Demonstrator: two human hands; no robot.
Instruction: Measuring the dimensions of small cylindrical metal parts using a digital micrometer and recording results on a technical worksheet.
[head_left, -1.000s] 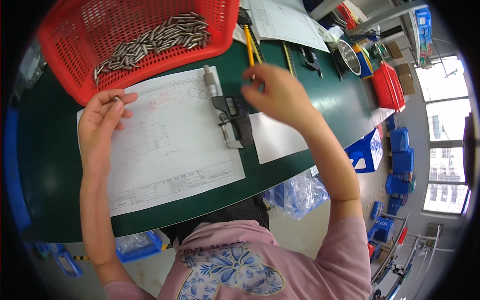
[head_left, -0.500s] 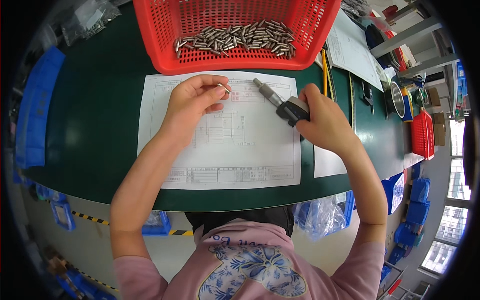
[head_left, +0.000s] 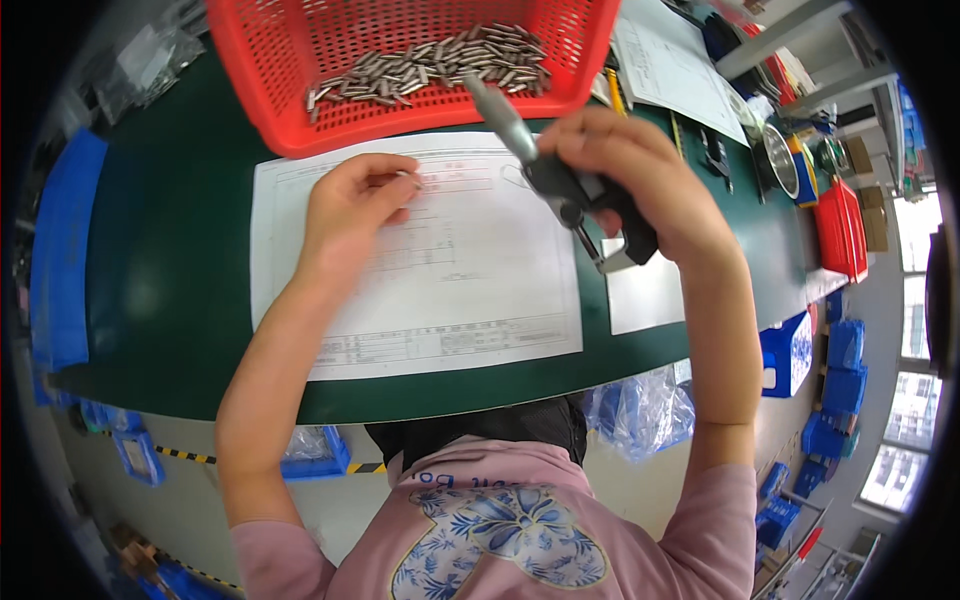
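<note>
My right hand [head_left: 645,175] grips a digital micrometer [head_left: 552,182], raised over the right part of a printed technical drawing [head_left: 440,295]. The thimble end points up and away to the left, and the frame's open jaw hangs on the near right side. Over the drawing's left half, my left hand [head_left: 355,205] is closed in a pinch. Between thumb and forefinger a small metal pin barely shows; blur and the fingers cover most of it. Beyond both hands, many similar metal pins [head_left: 430,68] lie in a red perforated basket [head_left: 370,137].
A blue bin [head_left: 65,250] stands at the table's left edge, with plastic bags [head_left: 150,60] behind it. On the right lie another sheet [head_left: 675,70], a caliper-like black tool [head_left: 716,155], a metal bowl [head_left: 780,165] and a small red basket [head_left: 840,230].
My right hand has lifted and turned the micrometer, so its jaw now shows. My left hand stays pinched near the drawing. The whole view has shifted slightly.
</note>
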